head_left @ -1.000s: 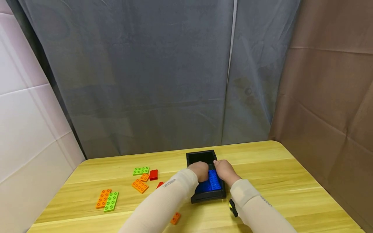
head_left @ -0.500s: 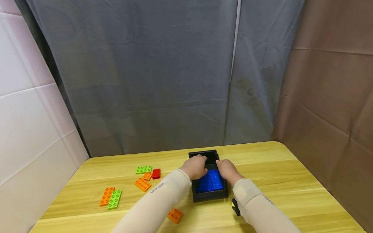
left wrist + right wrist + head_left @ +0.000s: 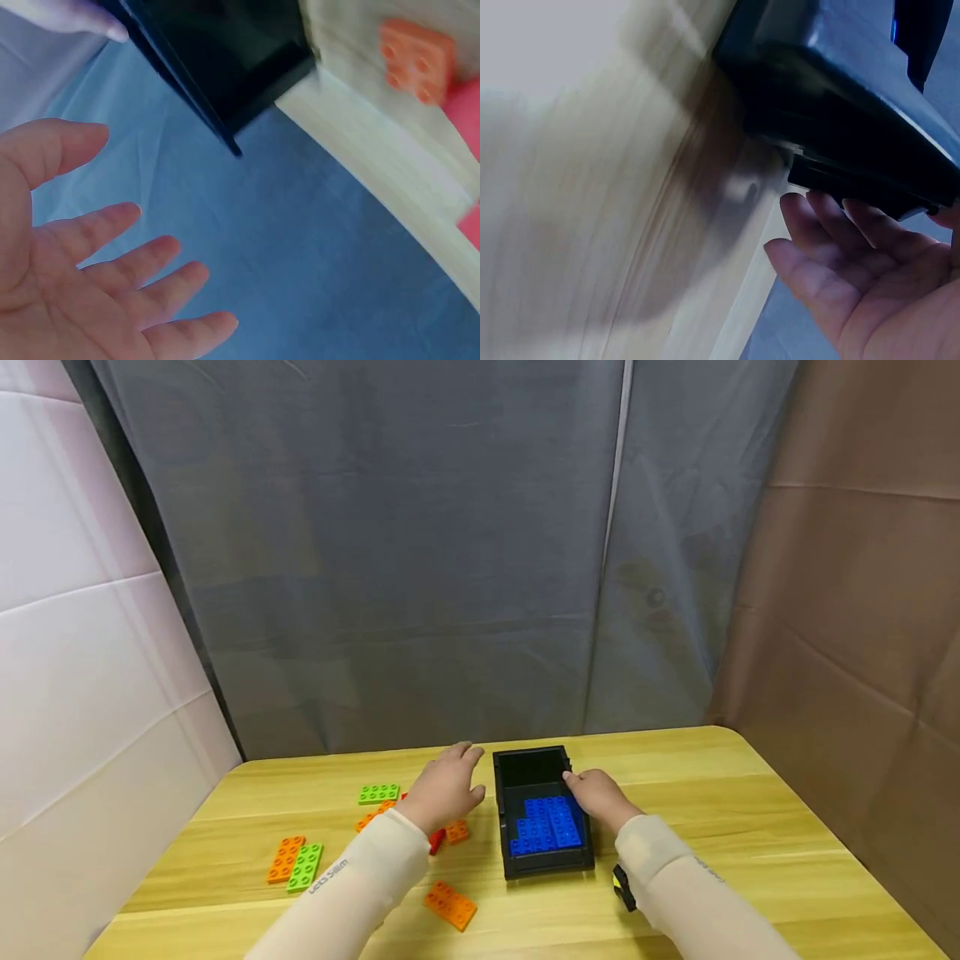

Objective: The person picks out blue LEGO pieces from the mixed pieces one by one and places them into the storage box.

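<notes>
A black open box (image 3: 551, 863) stands on the table, with several blue toy bricks (image 3: 551, 825) lying flat in its near part. My right hand (image 3: 600, 797) grips the box's right wall, thumb over the rim. In the right wrist view, that hand's fingers (image 3: 821, 232) reach along the box's lower outer side. Left of the box, my left hand (image 3: 444, 787) hovers with fingers spread and nothing held; its palm (image 3: 67, 300) shows bare in the left wrist view. Beneath the left hand and sleeve, a red brick (image 3: 437, 841) and a small orange brick (image 3: 456, 832) show partly.
A long orange brick (image 3: 450, 906) lies at the front, beside the left sleeve. Farther left are another orange brick (image 3: 286, 860) and a green brick (image 3: 305, 868) side by side. A second green brick (image 3: 378, 793) lies behind them. Grey cloth (image 3: 420, 568) hangs beyond the table (image 3: 675, 760).
My left hand has come out of the box and moved left over the loose bricks, its fingers now spread. The right hand keeps its grip on the box's side.
</notes>
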A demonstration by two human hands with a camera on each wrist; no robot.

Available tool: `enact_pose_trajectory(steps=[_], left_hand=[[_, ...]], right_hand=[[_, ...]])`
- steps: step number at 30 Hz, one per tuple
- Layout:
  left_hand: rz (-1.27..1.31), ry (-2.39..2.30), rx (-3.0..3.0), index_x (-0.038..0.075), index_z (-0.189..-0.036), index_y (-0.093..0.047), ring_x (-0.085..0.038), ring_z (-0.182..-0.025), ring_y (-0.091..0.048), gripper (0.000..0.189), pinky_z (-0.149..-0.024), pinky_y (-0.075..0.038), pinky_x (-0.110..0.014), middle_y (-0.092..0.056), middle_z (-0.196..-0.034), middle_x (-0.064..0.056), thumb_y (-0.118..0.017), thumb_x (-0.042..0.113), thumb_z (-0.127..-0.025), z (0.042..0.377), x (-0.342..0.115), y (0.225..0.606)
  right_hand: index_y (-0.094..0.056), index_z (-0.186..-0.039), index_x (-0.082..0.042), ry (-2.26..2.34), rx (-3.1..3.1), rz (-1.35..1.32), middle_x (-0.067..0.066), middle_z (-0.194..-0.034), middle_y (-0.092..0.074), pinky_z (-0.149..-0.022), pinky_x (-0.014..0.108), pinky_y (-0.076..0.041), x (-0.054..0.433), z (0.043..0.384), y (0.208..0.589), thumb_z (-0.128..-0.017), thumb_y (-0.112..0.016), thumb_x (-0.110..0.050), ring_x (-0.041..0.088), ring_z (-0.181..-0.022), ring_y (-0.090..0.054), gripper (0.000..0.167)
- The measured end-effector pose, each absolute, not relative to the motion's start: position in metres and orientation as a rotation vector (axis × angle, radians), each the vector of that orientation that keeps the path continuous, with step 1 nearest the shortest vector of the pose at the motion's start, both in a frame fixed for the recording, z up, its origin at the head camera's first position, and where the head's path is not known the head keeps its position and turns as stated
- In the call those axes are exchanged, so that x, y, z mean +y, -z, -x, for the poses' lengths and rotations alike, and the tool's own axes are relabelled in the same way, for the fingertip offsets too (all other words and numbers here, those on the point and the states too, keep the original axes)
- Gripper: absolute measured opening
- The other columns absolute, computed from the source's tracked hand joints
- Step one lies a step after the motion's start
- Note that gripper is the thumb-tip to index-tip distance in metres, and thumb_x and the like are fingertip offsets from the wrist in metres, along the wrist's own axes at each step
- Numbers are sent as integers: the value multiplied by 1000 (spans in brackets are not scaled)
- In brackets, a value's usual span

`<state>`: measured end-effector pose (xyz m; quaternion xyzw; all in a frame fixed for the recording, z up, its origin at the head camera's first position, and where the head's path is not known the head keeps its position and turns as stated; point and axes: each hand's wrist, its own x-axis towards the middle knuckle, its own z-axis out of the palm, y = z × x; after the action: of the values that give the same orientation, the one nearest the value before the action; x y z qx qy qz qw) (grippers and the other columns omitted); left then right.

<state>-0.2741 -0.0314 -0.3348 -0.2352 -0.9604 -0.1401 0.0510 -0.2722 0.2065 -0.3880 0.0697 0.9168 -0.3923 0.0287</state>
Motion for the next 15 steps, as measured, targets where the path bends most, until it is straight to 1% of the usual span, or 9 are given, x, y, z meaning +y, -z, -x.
enact_pose_trajectory(steps=[1, 2, 3, 5, 10, 15], left_hand=[[702, 433, -2918, 0, -137, -48, -38, -132, -42, 55, -107, -36, -55, -43, -144, -21, -66, 20, -89, 273, -35, 334], [687, 440, -2910, 0, -137, -49, -39, -132, -42, 55, -107, -35, -55, -43, -144, -21, -67, 20, -89, 273, -39, 334], [671, 447, -2903, 0, -137, -48, -39, -132, -42, 56, -107, -35, -56, -43, -144, -22, -68, 19, -89, 272, -43, 333], [646, 454, -2886, 0, -137, -48, -39, -133, -41, 56, -107, -35, -57, -42, -144, -22, -69, 19, -88, 271, -50, 333], [611, 470, -2853, -2, -137, -48, -41, -134, -37, 58, -105, -33, -62, -41, -144, -24, -70, 19, -87, 265, -68, 332], [560, 470, -2862, -2, -138, -46, -44, -135, -33, 60, -103, -28, -69, -38, -146, -26, -69, 19, -87, 256, -89, 331]], right_hand=[[-60, -113, 9, 1209, 2829, -213, 23, -104, -62, -87, 46, -48, 207, 272, 388, -104, -40, -26, 36, -97, -59, 42], [-59, -119, 10, 1203, 2837, -202, 26, -113, -61, -92, 49, -48, 208, 272, 388, -104, -39, -27, 39, -104, -58, 44], [-56, -125, 10, 1201, 2839, -199, 27, -122, -59, -97, 51, -45, 209, 271, 387, -104, -39, -28, 42, -112, -56, 47], [-49, -133, 11, 1203, 2826, -200, 29, -135, -51, -103, 55, -39, 211, 270, 387, -105, -36, -33, 46, -124, -48, 53], [-41, -141, 7, 1210, 2823, -186, 27, -143, -43, -108, 58, -32, 218, 266, 386, -104, -32, -43, 47, -131, -39, 63], [-35, -147, 2, 1147, 2880, -106, 26, -149, -35, -111, 60, -24, 225, 258, 382, -103, -35, -45, 47, -136, -30, 64]])
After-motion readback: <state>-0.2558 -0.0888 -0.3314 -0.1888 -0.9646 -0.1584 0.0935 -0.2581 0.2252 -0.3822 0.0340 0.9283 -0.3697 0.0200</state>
